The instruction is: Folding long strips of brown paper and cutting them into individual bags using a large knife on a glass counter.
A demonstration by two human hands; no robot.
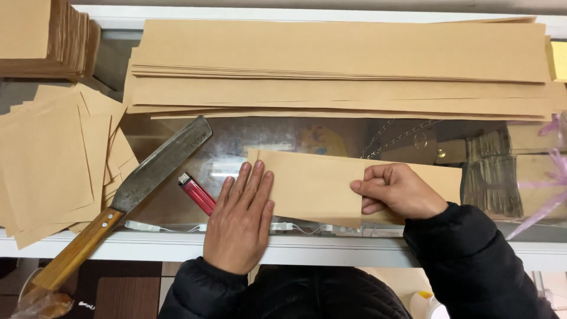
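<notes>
While two hands (319, 207) fold one paper strip (313, 186); one knife (147, 177); one lighter (198, 194).

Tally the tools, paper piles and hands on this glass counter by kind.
Knife: 1
Lighter: 1
Paper piles: 3 (long strips, loose squares, corner stack)
Folded strip: 1
Hands: 2 (left hand, right hand)
Total: 8

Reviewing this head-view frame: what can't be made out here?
- Brown paper strip: its left end lies under the left hand, part of its right under the right hand.
- Knife: handle end hidden by a plastic bag.
- Goods under the glass counter: blurred by reflections.
- Stack of long sheets: right end cut off.
</notes>
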